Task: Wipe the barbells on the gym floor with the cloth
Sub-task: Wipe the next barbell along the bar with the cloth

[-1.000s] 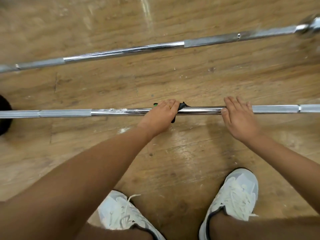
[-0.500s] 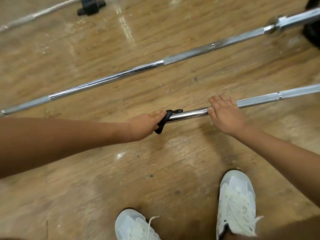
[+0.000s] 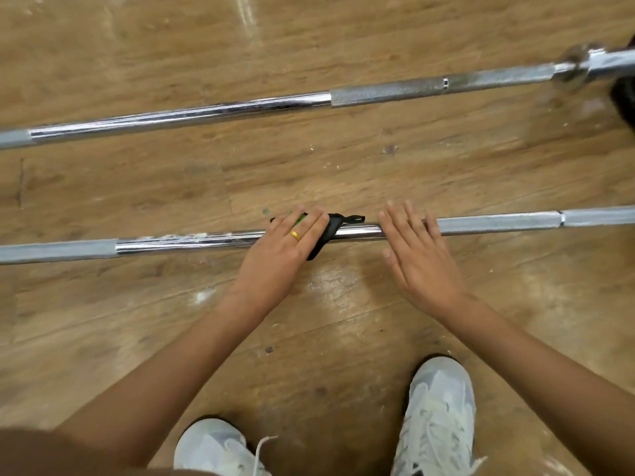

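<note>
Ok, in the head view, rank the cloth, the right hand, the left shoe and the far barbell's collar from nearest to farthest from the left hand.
1. cloth: under the left hand, on the near barbell.
2. right hand: beside it, on the same bar.
3. left shoe: bottom of the view.
4. far barbell's collar: top right.

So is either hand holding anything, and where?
Nothing is gripped: the left hand presses the black cloth on the smooth middle of the near chrome barbell; the right hand rests flat on it.
</note>
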Tool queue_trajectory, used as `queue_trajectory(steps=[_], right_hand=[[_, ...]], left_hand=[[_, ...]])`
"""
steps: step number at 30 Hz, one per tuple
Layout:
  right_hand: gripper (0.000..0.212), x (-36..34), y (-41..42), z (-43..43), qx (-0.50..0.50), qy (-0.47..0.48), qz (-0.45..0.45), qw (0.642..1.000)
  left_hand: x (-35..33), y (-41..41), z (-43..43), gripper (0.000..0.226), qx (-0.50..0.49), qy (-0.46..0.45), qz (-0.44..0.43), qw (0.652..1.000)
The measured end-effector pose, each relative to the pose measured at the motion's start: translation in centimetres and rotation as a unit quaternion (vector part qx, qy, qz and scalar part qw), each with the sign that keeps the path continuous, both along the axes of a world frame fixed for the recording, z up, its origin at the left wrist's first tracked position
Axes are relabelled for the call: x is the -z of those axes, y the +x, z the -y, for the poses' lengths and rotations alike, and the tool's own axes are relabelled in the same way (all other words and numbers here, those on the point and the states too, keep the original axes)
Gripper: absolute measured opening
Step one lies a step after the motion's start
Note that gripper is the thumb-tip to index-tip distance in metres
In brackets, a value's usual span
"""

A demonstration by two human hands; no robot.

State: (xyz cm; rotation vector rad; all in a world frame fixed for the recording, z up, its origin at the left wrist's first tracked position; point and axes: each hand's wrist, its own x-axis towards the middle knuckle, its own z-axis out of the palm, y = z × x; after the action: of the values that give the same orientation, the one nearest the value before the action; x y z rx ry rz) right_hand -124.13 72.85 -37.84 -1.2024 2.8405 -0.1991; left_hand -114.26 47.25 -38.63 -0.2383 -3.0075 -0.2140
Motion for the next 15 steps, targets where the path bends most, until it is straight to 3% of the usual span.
queue_trajectory(steps=[9, 15], right_hand=[[0.059, 0.1, -1.2, 2.0, 0.051, -0.024, 0.029, 0.998], [0.062, -0.5, -3.2, 2.6, 0.041, -0.012, 0.046, 0.998]], left_hand=[[-1.5, -1.3, -0.8, 0.063, -0.067, 0.054, 0.009, 0.996], [-1.0, -1.8, 1.8, 0.067, -0.069, 0.026, 0.017, 0.997]])
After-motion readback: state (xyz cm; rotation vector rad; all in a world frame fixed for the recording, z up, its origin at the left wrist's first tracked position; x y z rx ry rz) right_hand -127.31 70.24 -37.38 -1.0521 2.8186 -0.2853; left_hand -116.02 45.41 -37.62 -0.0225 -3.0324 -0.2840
